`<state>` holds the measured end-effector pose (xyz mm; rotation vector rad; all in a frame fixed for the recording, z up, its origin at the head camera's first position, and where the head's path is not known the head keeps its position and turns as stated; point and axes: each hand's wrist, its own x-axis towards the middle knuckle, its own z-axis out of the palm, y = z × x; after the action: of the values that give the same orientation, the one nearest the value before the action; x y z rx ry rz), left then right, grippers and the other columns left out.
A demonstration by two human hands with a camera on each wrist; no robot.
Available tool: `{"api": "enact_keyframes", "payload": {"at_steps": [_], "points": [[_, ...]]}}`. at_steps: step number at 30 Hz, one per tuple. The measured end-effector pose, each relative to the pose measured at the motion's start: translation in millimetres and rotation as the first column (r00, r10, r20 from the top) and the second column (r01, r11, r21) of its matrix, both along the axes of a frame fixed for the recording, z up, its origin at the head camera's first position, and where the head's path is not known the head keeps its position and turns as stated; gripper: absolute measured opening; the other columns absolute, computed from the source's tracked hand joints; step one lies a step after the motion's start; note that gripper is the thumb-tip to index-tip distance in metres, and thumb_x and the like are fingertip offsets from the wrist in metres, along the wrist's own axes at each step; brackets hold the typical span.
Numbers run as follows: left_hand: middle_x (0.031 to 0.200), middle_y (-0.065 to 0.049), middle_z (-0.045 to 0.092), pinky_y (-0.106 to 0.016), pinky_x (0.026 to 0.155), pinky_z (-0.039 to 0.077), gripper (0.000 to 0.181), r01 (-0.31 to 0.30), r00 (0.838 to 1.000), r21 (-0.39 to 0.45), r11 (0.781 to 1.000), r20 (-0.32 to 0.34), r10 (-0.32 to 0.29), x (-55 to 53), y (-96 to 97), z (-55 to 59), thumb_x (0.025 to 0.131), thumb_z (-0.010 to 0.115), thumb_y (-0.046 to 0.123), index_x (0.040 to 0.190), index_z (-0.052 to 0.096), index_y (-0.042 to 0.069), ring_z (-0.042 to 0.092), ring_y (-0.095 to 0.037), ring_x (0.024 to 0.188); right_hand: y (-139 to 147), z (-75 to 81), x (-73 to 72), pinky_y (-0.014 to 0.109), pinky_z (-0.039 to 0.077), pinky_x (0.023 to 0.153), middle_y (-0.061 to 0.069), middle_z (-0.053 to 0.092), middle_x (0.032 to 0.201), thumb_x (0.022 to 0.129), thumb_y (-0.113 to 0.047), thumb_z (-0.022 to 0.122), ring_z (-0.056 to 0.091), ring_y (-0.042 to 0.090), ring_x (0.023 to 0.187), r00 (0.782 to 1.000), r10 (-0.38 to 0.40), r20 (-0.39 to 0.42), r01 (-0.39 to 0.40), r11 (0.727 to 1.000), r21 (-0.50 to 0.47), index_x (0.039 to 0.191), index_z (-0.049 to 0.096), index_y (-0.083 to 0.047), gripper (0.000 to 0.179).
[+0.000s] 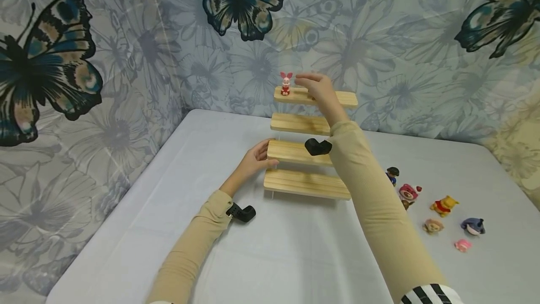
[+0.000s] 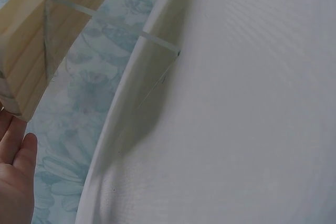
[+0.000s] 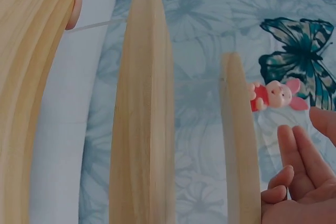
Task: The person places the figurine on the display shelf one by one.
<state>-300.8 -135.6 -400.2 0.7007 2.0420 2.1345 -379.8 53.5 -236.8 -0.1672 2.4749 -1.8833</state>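
Observation:
A four-tier wooden display shelf [image 1: 310,184] with clear supports stands on the white table. On the left end of its top tier sits a small pink-and-red piglet figurine [image 1: 285,85], upright with its ears raised. My right hand [image 1: 318,89] is just right of the figurine, over the top tier, and holds nothing. In the right wrist view, a gap shows between its fingertips [image 3: 286,132] and the figurine's ears. My left hand [image 1: 255,159] holds the left end of the second tier from the bottom, thumb in front and fingers at the back.
To the right on the table [image 1: 168,191] lie several small figurines: a Pooh bear [image 1: 445,205], a blue donkey [image 1: 473,226], a pink bear [image 1: 408,192], a dark-haired figure [image 1: 393,174], a tan head [image 1: 433,226] and a pink piece [image 1: 462,245]. A butterfly-patterned cloth [image 1: 253,69] hangs behind the shelf.

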Motion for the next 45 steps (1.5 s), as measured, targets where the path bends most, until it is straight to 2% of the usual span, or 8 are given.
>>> {"api": "enact_keyframes", "payload": {"at_steps": [5,8,12,17,26,33,39,45], "points": [[0.134,-0.02,0.037,-0.027,0.095,0.034,0.071,-0.014,1.0,0.003,1.0,-0.024,0.014,-6.0,0.3,-8.6,0.079,0.065,-0.004,0.137,0.024,-0.007,0.04,-0.024,0.12,2.4,0.2,1.7,0.03,0.034,0.066,0.001,0.05,0.12,0.085,-0.025,0.061,0.035,0.015,0.071,1.0,0.0,-0.014,0.0,0.998,-0.058,0.117,0.06,-0.01,0.035],[0.134,-0.022,0.036,-0.028,0.095,0.033,0.07,-0.012,1.0,-0.003,1.0,-0.014,0.012,-1.0,1.4,-1.9,0.079,0.063,-0.007,0.137,0.023,-0.008,0.039,-0.027,0.12,5.4,-1.7,4.2,0.031,0.036,0.07,0.003,0.051,0.119,0.085,-0.024,0.061,0.039,0.017,0.079,0.999,0.016,-0.041,-0.018,0.998,-0.06,0.115,0.061,-0.008,0.034],[0.135,-0.025,0.033,-0.029,0.096,0.032,0.069,-0.005,1.0,-0.014,1.0,-0.005,0.005,8.6,3.0,9.7,0.08,0.06,-0.009,0.137,0.021,-0.01,0.036,-0.03,0.122,9.2,-2.9,7.3,0.034,0.038,0.081,0.004,0.05,0.121,0.085,-0.025,0.061,0.041,0.021,0.102,0.998,0.037,-0.053,-0.04,0.998,-0.055,0.113,0.06,-0.006,0.034],[0.135,-0.025,0.032,-0.029,0.096,0.032,0.068,-0.011,1.0,-0.017,1.0,-0.001,0.011,12.0,2.4,12.6,0.081,0.06,-0.01,0.137,0.02,-0.011,0.036,-0.031,0.122,11.5,-2.4,9.5,0.037,0.035,0.09,0.003,0.048,0.123,0.085,-0.028,0.062,0.04,0.021,0.112,0.997,0.062,-0.052,-0.065,0.997,-0.047,0.113,0.06,-0.007,0.036],[0.135,-0.024,0.034,-0.029,0.096,0.032,0.067,-0.016,1.0,-0.017,1.0,-0.001,0.016,10.2,3.2,11.6,0.081,0.06,-0.009,0.137,0.024,-0.007,0.037,-0.029,0.121,18.4,-4.5,17.0,0.034,0.031,0.094,0.004,0.052,0.119,0.085,-0.03,0.062,0.042,0.015,0.11,0.993,0.094,-0.076,-0.098,0.994,-0.048,0.113,0.061,-0.008,0.036],[0.136,-0.023,0.032,-0.027,0.096,0.033,0.068,-0.019,1.0,-0.011,1.0,0.013,0.019,9.2,2.5,10.0,0.08,0.061,-0.009,0.137,0.023,-0.008,0.036,-0.028,0.122,20.1,-7.2,24.5,0.035,0.033,0.075,0.004,0.059,0.107,0.087,-0.033,0.059,0.036,0.017,0.08,0.98,0.133,-0.148,-0.139,0.99,-0.031,0.107,0.064,-0.01,0.031],[0.136,-0.022,0.032,-0.027,0.095,0.033,0.068,-0.014,1.0,-0.007,1.0,0.02,0.014,8.2,2.6,8.5,0.081,0.06,-0.009,0.137,0.023,-0.008,0.037,-0.027,0.122,23.6,-8.2,35.0,0.038,0.035,0.083,0.004,0.06,0.107,0.087,-0.033,0.058,0.044,0.018,0.093,0.97,0.162,-0.184,-0.164,0.986,0.005,0.11,0.062,-0.006,0.036],[0.136,-0.023,0.032,-0.027,0.095,0.033,0.069,-0.011,1.0,0.003,1.0,0.026,0.011,8.5,2.6,9.4,0.081,0.06,-0.009,0.137,0.021,-0.009,0.036,-0.028,0.122,30.5,-13.0,44.3,0.036,0.038,0.085,0.005,0.061,0.103,0.088,-0.03,0.057,0.05,0.02,0.102,0.972,0.158,-0.171,-0.152,0.987,0.05,0.113,0.058,0.002,0.04]]}}
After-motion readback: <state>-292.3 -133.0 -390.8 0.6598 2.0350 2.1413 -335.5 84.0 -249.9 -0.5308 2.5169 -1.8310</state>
